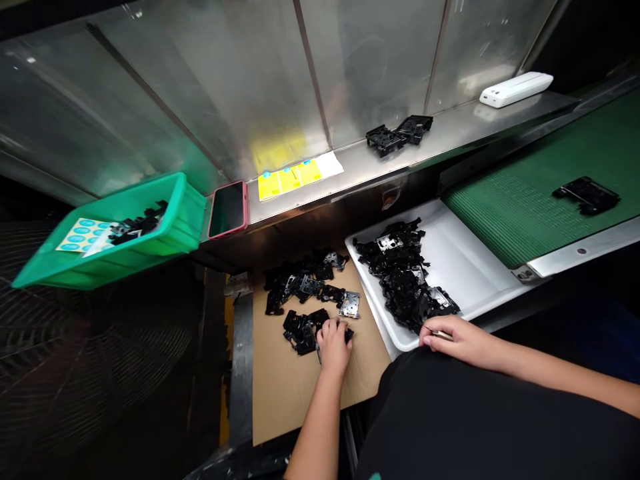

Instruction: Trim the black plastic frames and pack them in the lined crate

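Observation:
My left hand [334, 345] is curled over a black plastic part [349, 335] at the near end of a loose pile on the cardboard sheet [280, 393]. Its fingers hide most of that part. Beside it lie other black parts [303, 332], and farther back a larger group [305, 283] includes a silver metal plate [350, 305]. At the near rim of the white tray [475, 267], my right hand [457, 340] is closed on a small, thin tool-like object [442, 335], too small to identify. Black parts [400, 287] are heaped along the tray's left side.
A green bin [190, 213] with parts and sticker sheets stands left, beside a pink-edged phone [229, 210]. The metal ledge [360, 177] holds yellow labels [290, 179], black assemblies [397, 135] and a white device [517, 89]. One black part [589, 195] rests on the green conveyor belt [525, 187].

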The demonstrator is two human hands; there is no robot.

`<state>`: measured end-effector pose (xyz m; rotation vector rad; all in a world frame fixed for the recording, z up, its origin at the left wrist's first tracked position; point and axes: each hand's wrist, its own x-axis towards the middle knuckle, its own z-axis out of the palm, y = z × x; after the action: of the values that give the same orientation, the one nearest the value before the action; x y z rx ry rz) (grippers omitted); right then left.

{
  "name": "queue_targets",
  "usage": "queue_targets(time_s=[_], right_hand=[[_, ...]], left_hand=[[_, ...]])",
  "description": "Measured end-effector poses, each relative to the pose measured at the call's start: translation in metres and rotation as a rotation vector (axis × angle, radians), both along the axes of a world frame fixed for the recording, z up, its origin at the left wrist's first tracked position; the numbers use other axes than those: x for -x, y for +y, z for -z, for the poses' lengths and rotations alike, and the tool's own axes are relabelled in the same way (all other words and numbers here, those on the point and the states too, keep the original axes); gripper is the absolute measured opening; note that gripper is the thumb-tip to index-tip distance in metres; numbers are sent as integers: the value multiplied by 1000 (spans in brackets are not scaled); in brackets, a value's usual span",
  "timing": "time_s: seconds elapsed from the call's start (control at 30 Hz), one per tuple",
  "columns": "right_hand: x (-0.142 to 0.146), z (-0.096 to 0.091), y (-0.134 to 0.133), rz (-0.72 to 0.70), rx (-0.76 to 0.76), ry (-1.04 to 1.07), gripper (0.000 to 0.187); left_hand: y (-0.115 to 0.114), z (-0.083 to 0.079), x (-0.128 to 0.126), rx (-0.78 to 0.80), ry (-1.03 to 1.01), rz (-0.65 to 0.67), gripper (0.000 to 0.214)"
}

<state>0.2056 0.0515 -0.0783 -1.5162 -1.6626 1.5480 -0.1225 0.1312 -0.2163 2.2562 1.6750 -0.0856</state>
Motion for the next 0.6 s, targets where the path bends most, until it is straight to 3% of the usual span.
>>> queue_targets(time_s=[0.13, 0.3, 0.4, 0.6], right_hand=[[2, 0, 1, -16, 4, 1, 27], [1, 0, -1, -24, 7, -2, 31], [2, 1, -2, -27, 6, -5, 30], [4, 3, -1, -15, -1, 5, 30]], left_hand=[[3, -9, 15, -3, -30, -61, 48], [52, -14, 52, -7, 29, -371, 65], [69, -12, 67, 86, 33, -404, 61], [41, -10, 71, 143, 22, -425, 57]])
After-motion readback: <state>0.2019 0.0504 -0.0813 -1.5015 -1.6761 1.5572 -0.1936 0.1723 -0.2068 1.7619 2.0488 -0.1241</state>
